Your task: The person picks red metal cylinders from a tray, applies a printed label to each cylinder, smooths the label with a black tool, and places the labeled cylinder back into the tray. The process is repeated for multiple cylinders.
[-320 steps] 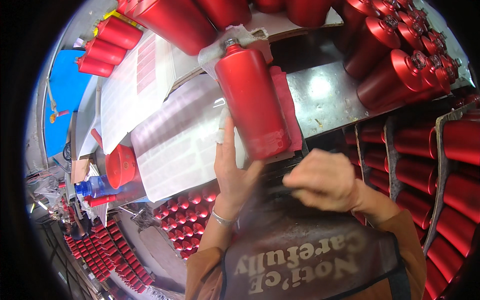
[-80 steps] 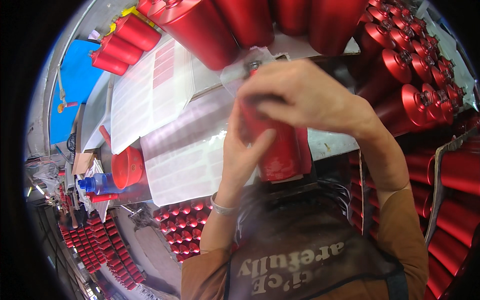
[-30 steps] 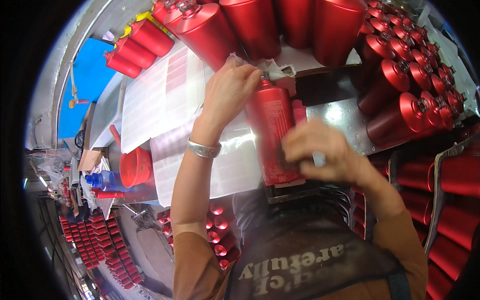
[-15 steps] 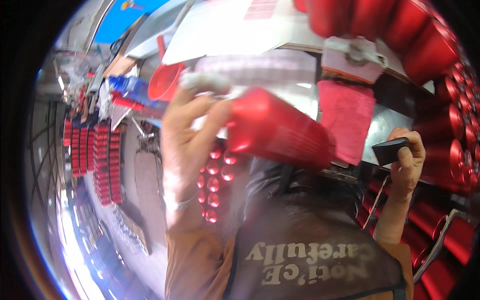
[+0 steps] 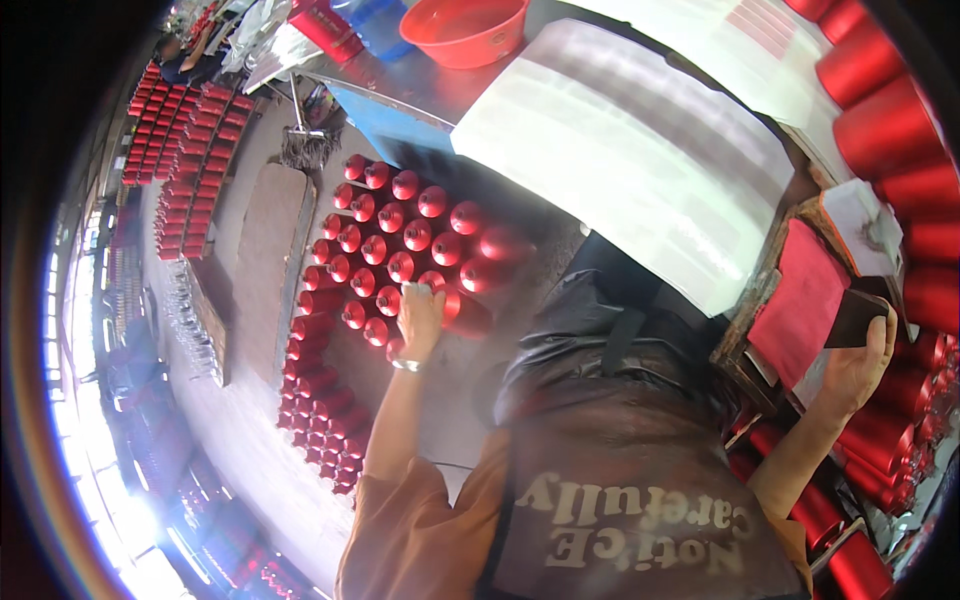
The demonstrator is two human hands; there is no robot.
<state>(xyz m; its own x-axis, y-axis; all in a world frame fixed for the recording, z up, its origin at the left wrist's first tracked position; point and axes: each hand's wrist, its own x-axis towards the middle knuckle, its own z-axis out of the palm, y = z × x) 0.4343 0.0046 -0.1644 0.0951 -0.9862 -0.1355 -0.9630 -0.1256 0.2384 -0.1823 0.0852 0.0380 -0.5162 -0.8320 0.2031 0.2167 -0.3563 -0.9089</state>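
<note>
1. Standing to the left of the white sheet (image 5: pixel 610 150) and below its level, on the floor (image 5: pixel 455 400), is the red bottle (image 5: pixel 466 312) that the left hand (image 5: pixel 420 325) touches.
2. Fingers of that hand bend over the bottle's neck end, one wearing a white cover (image 5: pixel 413 289); they hide the neck, so I cannot tell whether they grip it or merely rest there.
3. What matters most here: the bottle lies directly under the left fingertips, its long axis apparently upright, though the wide lens makes its body seem to lean toward the sheet.
4. Rows of similar red bottles (image 5: pixel 390 215) stand on the floor left of the sheet, just beside this one; whether any touch it is hard to tell.
5. Right of the sheet, the right hand (image 5: pixel 857 372) is closed around a dark block (image 5: pixel 857 318), near the pink cloth (image 5: pixel 800 295).
6. With the sheet between the two hands, the left is clearly nearer the bottle; the right is well apart from it.
</note>
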